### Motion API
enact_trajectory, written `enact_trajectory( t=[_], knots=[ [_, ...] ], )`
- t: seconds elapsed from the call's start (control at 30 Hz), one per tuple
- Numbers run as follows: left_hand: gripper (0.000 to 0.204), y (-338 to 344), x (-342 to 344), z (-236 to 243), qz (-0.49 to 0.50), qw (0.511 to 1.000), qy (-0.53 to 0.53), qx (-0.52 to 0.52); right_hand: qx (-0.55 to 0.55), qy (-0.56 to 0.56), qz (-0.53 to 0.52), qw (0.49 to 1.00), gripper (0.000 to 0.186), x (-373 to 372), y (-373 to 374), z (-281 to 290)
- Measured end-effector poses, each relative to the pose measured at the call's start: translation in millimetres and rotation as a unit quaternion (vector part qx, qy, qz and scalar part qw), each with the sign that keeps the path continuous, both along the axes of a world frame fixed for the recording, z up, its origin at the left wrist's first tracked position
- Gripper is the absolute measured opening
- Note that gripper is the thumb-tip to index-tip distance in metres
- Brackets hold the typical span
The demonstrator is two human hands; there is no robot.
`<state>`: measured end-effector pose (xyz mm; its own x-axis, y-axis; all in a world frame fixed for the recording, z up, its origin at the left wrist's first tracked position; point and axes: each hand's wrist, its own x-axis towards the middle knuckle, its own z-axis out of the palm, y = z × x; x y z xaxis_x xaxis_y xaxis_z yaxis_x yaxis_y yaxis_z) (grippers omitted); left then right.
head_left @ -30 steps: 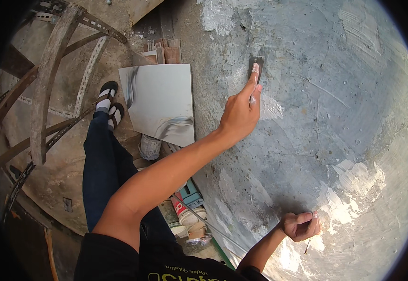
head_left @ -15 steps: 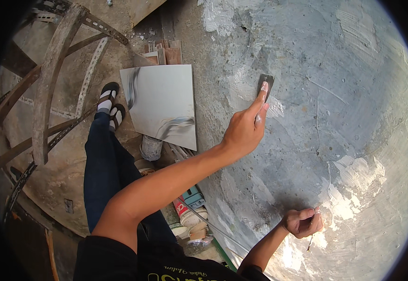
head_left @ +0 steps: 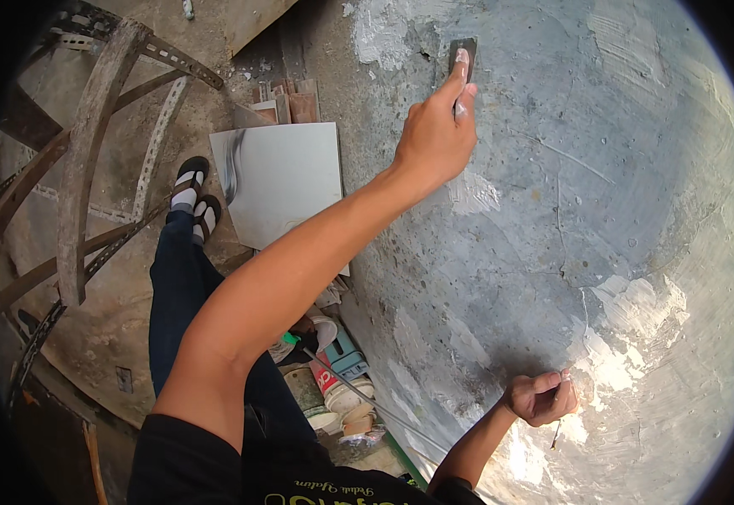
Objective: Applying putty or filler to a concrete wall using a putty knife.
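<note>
My left hand (head_left: 443, 126) is stretched up over a mottled blue-grey surface (head_left: 619, 160) patched with white filler. It grips a small flat dark scraper (head_left: 469, 45), its forefinger laid along the blade and smeared white, near a rough white patch at the top. My right hand (head_left: 542, 397) is lower, at the right, by a bright white patch (head_left: 619, 358), with fingers curled and pinched, white on the fingertips. Something thin dangles below them; what it is, I cannot make out.
A white board (head_left: 274, 177) lies left of the surface, near stacked scrap pieces (head_left: 300, 105). A bucket (head_left: 342, 389), a teal container (head_left: 346, 353) and a rod (head_left: 384, 411) are below. Rusty metal frames (head_left: 89, 168) occupy the left, beside my legs and sandalled feet (head_left: 188, 185).
My left hand with the scraper dipped slightly down and right, then moved well up the surface to near the top. My right hand has shifted only a little upward.
</note>
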<state>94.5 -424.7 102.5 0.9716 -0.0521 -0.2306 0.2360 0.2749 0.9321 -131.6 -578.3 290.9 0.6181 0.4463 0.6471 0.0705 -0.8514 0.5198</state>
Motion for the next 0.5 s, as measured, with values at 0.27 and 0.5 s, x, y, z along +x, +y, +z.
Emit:
enact_trajectory(
  t=[0.27, 0.5],
  knots=[
    [0.048, -9, -32, -5, -0.018, 1.0, -0.006, -0.01, -0.013, 0.014, -0.013, 1.0, 0.012, -6, -5, 6],
    [0.048, 6, -16, 13, -0.062, 0.996, 0.064, -0.016, -0.01, 0.007, -0.011, 1.0, 0.011, -4, -2, 5]
  ],
)
